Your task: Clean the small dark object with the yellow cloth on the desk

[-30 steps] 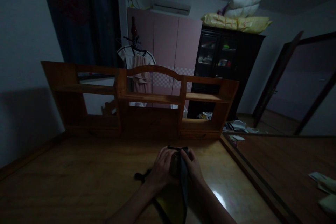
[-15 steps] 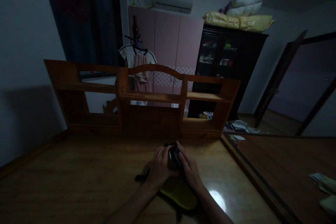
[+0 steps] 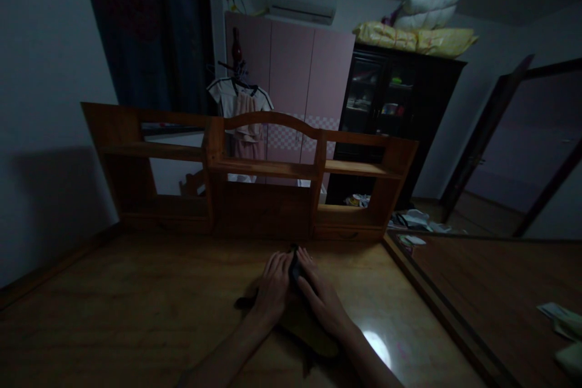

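On the wooden tabletop [image 3: 150, 309] lies a dark, flat, soft-looking thing [image 3: 311, 336] with a dull yellow-green face; its exact kind cannot be made out in this dim light. A short black strap-like piece [image 3: 245, 302] sticks out from its left side. My left hand [image 3: 273, 291] is closed on its far part from the left, fingers together and pointing away. From the right, my right hand [image 3: 322, 297] presses against the same part. Between the two hands a narrow dark strip [image 3: 294, 270] shows. My palms and wrists hide much of the thing.
A wooden shelf unit [image 3: 264, 167] stands along the table's far edge. To the left is a wall [image 3: 50, 194]. A raised wooden edge [image 3: 422, 285] bounds the tabletop at right. Light reflects as a bright spot near my right forearm. Wardrobes stand beyond.
My hands have drawn closer together over the far part of the dark thing. The glossy dark surface between them has narrowed to a strip, and the yellow-green face looks darker.
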### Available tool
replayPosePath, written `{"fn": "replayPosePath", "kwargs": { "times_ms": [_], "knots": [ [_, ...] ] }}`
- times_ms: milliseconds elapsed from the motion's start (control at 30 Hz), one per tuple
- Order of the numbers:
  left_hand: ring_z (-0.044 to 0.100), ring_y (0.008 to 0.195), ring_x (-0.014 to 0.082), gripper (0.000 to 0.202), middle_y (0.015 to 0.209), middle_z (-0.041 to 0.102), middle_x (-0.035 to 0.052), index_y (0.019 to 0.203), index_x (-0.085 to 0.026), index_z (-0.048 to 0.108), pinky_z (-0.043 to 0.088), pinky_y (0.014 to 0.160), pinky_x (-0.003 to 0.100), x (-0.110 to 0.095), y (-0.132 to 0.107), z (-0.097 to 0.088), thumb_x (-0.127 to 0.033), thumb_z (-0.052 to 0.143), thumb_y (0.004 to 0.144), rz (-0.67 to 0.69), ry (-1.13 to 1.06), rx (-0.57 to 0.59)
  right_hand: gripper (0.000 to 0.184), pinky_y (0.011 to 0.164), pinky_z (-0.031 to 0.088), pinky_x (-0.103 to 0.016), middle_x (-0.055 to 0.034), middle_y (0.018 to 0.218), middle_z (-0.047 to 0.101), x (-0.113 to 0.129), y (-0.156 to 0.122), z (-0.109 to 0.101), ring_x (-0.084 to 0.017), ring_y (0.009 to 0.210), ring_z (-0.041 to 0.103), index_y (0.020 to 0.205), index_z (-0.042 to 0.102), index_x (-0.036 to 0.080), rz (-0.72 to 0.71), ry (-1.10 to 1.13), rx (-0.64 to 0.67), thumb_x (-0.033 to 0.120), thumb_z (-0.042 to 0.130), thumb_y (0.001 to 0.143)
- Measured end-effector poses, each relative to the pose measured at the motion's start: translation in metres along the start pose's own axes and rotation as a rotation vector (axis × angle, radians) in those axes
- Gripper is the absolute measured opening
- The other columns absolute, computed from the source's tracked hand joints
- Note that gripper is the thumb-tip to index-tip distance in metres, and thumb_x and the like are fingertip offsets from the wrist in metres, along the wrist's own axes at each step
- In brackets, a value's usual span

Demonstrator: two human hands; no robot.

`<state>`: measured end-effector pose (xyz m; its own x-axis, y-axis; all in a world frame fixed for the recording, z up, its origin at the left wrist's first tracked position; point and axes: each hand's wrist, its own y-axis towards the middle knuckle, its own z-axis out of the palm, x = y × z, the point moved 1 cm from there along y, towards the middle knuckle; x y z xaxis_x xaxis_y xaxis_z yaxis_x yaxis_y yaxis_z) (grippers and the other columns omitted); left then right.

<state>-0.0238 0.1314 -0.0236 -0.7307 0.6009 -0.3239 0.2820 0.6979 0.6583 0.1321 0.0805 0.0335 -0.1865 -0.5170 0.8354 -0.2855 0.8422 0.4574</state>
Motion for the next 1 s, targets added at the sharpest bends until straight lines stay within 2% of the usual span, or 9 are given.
{"fn": "replayPosePath", "kwargs": {
  "times_ms": [167, 333, 567, 800, 900, 1000],
  "knots": [
    [0.041, 0.127, 0.0227, 0.047, 0.133, 0.049, 0.0098, 0.132, -0.019, 0.044, 0.035, 0.109, 0.044, 0.009, 0.000, 0.003, -0.008, 0.039, 0.087, -0.091, -0.097, -0.011, 0.050, 0.118, 0.016, -0.047, 0.0008, 0.153, 0.028, -0.002, -0.001, 0.003, -0.021, 0.142, 0.022, 0.144, 0.032, 0.031, -0.028, -0.134, 0.074, 0.039, 0.044, 0.096],
    [0.039, 0.128, 0.0231, 0.047, 0.131, 0.051, 0.0087, 0.131, -0.020, 0.048, 0.030, 0.111, 0.046, 0.008, 0.002, -0.001, -0.008, 0.039, 0.086, -0.119, -0.091, 0.010, 0.045, 0.117, 0.021, -0.047, 0.0003, 0.150, 0.034, 0.001, -0.001, 0.000, -0.021, 0.140, 0.028, 0.141, 0.037, 0.031, -0.028, -0.172, 0.101, 0.038, 0.041, 0.097],
    [0.039, 0.126, 0.0241, 0.049, 0.131, 0.051, 0.0100, 0.134, -0.019, 0.044, 0.032, 0.109, 0.043, 0.001, 0.003, -0.008, -0.011, 0.041, 0.086, -0.185, -0.064, 0.034, 0.039, 0.115, 0.028, -0.048, -0.0006, 0.143, 0.045, 0.004, 0.000, 0.002, -0.022, 0.135, 0.037, 0.137, 0.045, 0.031, -0.058, -0.188, 0.082, 0.035, 0.041, 0.098],
    [0.047, 0.118, 0.0219, 0.045, 0.125, 0.054, 0.0098, 0.132, -0.020, 0.042, 0.036, 0.103, 0.036, -0.013, 0.006, -0.018, -0.013, 0.041, 0.087, -0.281, -0.078, 0.045, 0.036, 0.111, 0.036, -0.044, -0.0003, 0.135, 0.055, 0.000, 0.000, 0.001, -0.020, 0.128, 0.047, 0.131, 0.052, 0.031, -0.121, -0.247, 0.040, 0.028, 0.043, 0.097],
    [0.048, 0.117, 0.0209, 0.050, 0.128, 0.053, 0.0091, 0.133, -0.022, 0.038, 0.037, 0.100, 0.035, -0.010, 0.007, -0.017, -0.009, 0.040, 0.085, -0.341, -0.099, 0.033, 0.037, 0.109, 0.038, -0.045, -0.0006, 0.133, 0.056, 0.000, 0.000, 0.000, -0.021, 0.126, 0.050, 0.130, 0.053, 0.030, -0.137, -0.280, 0.038, 0.025, 0.045, 0.095],
    [0.055, 0.109, 0.0210, 0.049, 0.121, 0.055, 0.0090, 0.130, -0.024, 0.038, 0.043, 0.092, 0.034, -0.003, 0.010, -0.010, -0.009, 0.043, 0.084, -0.441, -0.136, 0.026, 0.036, 0.106, 0.042, -0.045, -0.0017, 0.130, 0.059, -0.002, -0.001, -0.003, -0.022, 0.122, 0.054, 0.127, 0.056, 0.029, -0.124, -0.308, 0.011, 0.025, 0.046, 0.093]
  ]
}}
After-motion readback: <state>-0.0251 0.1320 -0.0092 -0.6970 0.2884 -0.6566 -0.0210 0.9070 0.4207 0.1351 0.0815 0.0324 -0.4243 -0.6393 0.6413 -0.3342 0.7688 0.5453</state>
